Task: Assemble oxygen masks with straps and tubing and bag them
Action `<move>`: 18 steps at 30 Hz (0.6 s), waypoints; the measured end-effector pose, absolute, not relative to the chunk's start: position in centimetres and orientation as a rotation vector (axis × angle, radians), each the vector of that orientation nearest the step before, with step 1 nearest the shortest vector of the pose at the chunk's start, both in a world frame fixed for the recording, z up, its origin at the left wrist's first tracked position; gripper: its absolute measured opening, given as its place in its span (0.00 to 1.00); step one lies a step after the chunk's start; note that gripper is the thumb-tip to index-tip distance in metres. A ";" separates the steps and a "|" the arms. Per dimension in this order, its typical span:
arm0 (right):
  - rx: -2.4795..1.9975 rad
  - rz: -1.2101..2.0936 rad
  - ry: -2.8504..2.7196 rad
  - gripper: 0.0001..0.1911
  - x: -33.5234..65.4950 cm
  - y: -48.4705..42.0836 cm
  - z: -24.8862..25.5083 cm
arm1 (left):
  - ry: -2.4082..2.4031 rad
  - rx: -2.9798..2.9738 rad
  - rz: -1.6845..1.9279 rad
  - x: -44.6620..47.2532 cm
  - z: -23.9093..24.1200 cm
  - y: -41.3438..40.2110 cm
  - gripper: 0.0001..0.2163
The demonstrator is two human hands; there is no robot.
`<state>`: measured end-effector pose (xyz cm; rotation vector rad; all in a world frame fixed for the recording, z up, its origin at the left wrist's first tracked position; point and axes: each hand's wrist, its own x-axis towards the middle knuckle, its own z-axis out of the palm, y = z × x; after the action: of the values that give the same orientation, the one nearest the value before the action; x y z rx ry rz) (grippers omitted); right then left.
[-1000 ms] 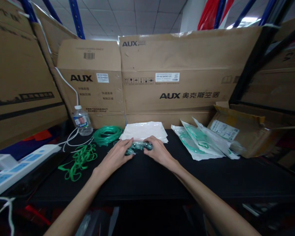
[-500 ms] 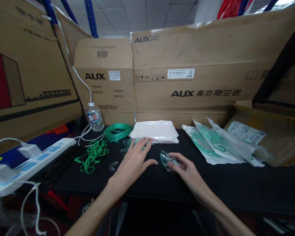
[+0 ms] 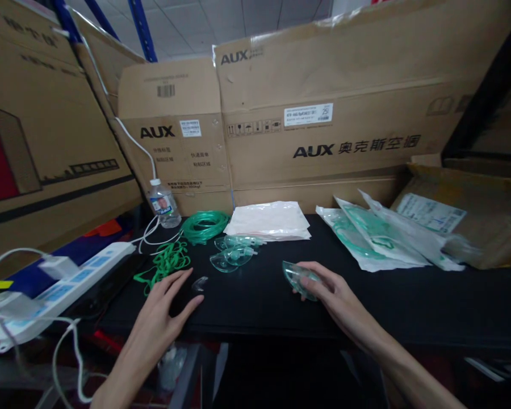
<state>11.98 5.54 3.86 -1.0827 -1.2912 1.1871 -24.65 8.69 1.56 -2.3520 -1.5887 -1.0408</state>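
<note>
My right hand (image 3: 326,284) grips a clear green oxygen mask (image 3: 298,279) just over the black table. Fingers spread and holding nothing, my left hand (image 3: 170,304) hovers near a small clear curved piece (image 3: 200,284). Behind that hand lies a tangle of green elastic straps (image 3: 169,260). More clear green masks (image 3: 232,258) rest mid-table, in front of a stack of white packets (image 3: 267,220). A coil of green tubing (image 3: 204,227) sits left of the packets.
White-and-clear packages (image 3: 366,241) holding green items lie at the right, beside an open cardboard box (image 3: 485,216). At the left are a power strip (image 3: 76,287) with plugs and cables and a water bottle (image 3: 163,204). Cardboard panels (image 3: 323,125) wall the back.
My left hand has drawn back from the masks in the middle toward the lower left, uncovering them. The right hand keeps hold of its mask, now tilted a little differently.
</note>
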 end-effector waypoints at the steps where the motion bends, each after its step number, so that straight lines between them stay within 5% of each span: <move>1: -1.094 1.176 -1.330 0.18 12.0 5.5 3.9 | -1.600 -2.390 -1.006 -25.1 1.4 9.1 0.27; 18: -1.131 1.151 -1.421 0.17 12.1 5.2 4.4 | -1.479 -2.706 -0.881 -22.3 3.2 10.2 0.22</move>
<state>12.09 5.15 4.39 -1.1306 -1.4214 1.1509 -22.32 10.15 3.24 -2.7060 -1.4790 -0.8805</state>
